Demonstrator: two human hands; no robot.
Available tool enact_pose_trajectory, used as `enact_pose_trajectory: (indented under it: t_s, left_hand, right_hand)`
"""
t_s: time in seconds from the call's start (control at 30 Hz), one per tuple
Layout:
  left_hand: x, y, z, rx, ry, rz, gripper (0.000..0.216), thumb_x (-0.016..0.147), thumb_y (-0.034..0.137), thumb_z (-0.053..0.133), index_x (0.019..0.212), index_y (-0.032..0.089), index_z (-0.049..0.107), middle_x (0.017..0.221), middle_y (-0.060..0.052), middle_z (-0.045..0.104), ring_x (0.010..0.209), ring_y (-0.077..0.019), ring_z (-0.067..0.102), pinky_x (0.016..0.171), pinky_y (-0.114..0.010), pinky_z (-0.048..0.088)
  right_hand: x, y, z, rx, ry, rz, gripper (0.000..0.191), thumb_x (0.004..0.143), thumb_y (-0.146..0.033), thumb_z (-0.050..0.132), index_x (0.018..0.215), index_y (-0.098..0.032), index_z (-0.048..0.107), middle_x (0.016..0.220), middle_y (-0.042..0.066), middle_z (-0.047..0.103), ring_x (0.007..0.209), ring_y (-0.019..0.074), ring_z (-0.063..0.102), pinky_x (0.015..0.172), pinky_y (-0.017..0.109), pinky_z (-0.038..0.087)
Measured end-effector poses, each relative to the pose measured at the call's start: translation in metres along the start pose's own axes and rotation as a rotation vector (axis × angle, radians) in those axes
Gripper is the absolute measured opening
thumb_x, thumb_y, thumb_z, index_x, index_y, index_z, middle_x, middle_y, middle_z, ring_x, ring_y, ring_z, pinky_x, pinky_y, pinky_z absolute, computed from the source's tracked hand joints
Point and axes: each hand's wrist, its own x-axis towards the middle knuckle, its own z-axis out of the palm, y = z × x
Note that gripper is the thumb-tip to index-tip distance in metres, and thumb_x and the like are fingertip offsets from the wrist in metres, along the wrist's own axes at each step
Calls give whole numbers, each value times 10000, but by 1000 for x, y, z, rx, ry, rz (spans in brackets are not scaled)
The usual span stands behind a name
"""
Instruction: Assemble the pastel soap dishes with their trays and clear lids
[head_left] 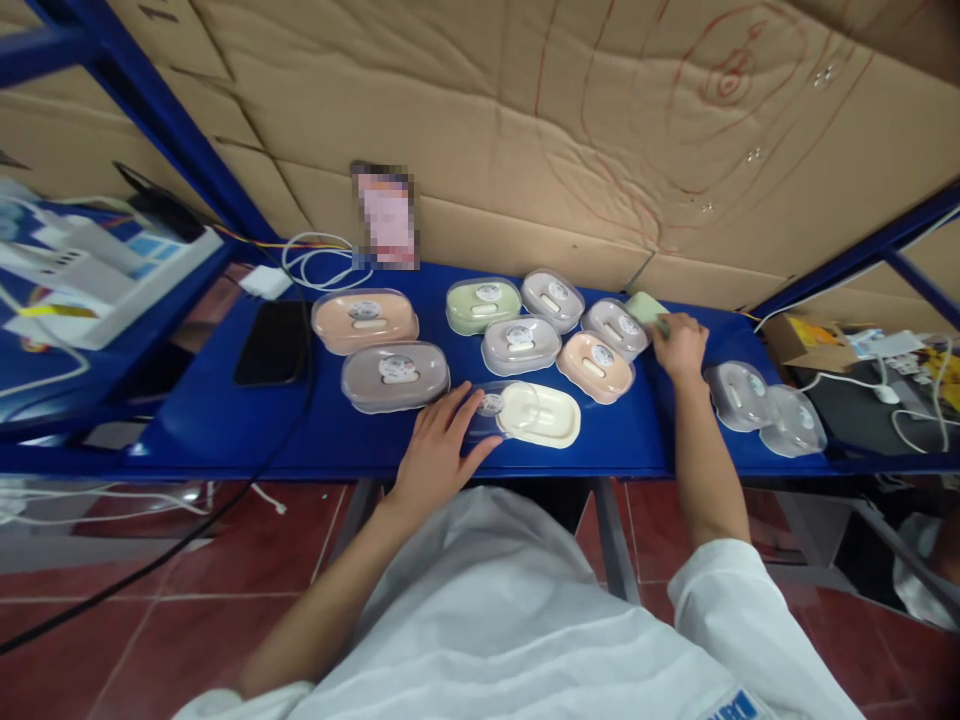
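Note:
My left hand (442,435) rests at the front of the blue table, thumb and fingers around a clear plastic lid (491,405) with a round sticker. This lid partly overlaps a cream oval tray (555,415), which lies flat with its inside showing. At the back right, my right hand (681,345) is closed at the edge of a light green piece (645,308); its fingertips are partly hidden. Beside it sit a grey lidded soap box (616,328) and a peach one (596,367). Further left stands a green lidded box (484,305).
Several more lidded boxes stand about, including a peach box (365,320) at left and a grey box (739,395) at right. A black phone (271,343), a white charger (265,282) and cables lie left. Cardboard (487,130) walls the back; a pixelated screen (388,217) leans there.

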Motion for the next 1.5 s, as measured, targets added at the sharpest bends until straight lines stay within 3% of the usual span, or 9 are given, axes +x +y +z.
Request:
enact_pose_trajectory:
  t_s: [0.1, 0.2, 0.3, 0.4, 0.63, 0.9, 1.23, 1.4, 1.5]
  left_hand:
    - [1, 1, 5, 35, 55, 0, 640, 1062, 409, 634, 1643, 229, 436, 1697, -195, 452, 1569, -400, 455, 1224, -602, 480]
    - [-1, -1, 8, 63, 143, 26, 550, 1063, 195, 585, 1604, 250, 503, 1734, -180, 392, 1623, -384, 370, 1257, -600, 444]
    - [-3, -1, 5, 43, 198, 105, 562, 1027, 50, 538, 1551, 252, 557, 1625, -178, 520, 1542, -331, 489, 1218, -550, 486]
    - [-2, 9, 1, 20, 132, 202, 511, 1012, 51, 569, 1495, 215, 596, 1489, -168, 636, 1405, -298, 604, 1149, -488, 532]
    - [-5, 47, 8, 115, -191, 452, 261, 1048, 156, 598, 1280, 190, 713, 1378, -124, 726, 1283, -285, 660, 1127, -506, 483]
    - [-2, 35, 7, 97, -6, 375, 413, 1049, 240, 662, 1458, 207, 611, 1437, -175, 670, 1295, -296, 663, 1056, -444, 556]
    - [16, 36, 6, 48, -150, 450, 121, 1063, 234, 626, 1155, 198, 695, 1203, -103, 729, 1326, -261, 657, 1154, -431, 545]
    - [16, 35, 9, 45, -183, 470, 109, 1056, 235, 626, 1121, 199, 705, 1146, -98, 722, 1304, -264, 669, 1189, -467, 536]
    - [17, 28, 0, 57, -170, 464, 192, 1054, 273, 638, 1222, 219, 715, 1295, -115, 721, 1378, -272, 638, 1279, -521, 441]
  right_hand:
    - [-48, -8, -27, 25, 156, 21, 483, 1093, -483, 453, 1262, -87, 672, 1248, 236, 691, 1186, 305, 616, 1045, 486, 431]
    - [-125, -35, -49, 179, 337, -94, 362, 1068, -473, 583, 1256, -176, 670, 1165, 152, 720, 1102, 296, 654, 1004, 480, 478]
    - [-195, -73, -55, 261, 298, -281, 239, 1040, -333, 681, 1259, -238, 690, 1114, 98, 742, 1051, 272, 688, 1003, 472, 484]
    - [-225, -103, -53, 286, 208, -371, 289, 1028, -269, 712, 1316, -269, 690, 1075, 73, 733, 1027, 253, 691, 1006, 463, 475]
    - [-215, -120, -37, 434, 100, -335, 233, 1061, -289, 661, 1289, -259, 702, 1117, 77, 746, 1084, 256, 691, 1015, 454, 468]
    - [-226, -131, -38, 493, -58, -442, 263, 1040, -274, 703, 1300, -303, 690, 1223, 35, 786, 1209, 249, 708, 1251, 547, 312]
    - [-219, -113, -43, 600, -187, -540, 371, 1030, -264, 709, 1398, -306, 685, 1403, 69, 727, 1469, 283, 586, 1298, 606, 405]
    - [-220, -113, -44, 569, -243, -546, 332, 1067, -266, 643, 1391, -310, 704, 1411, 59, 736, 1454, 272, 606, 1292, 605, 414]
    - [-221, -114, -45, 509, -264, -537, 329, 1078, -290, 630, 1400, -312, 693, 1431, 62, 726, 1474, 275, 587, 1300, 604, 386]
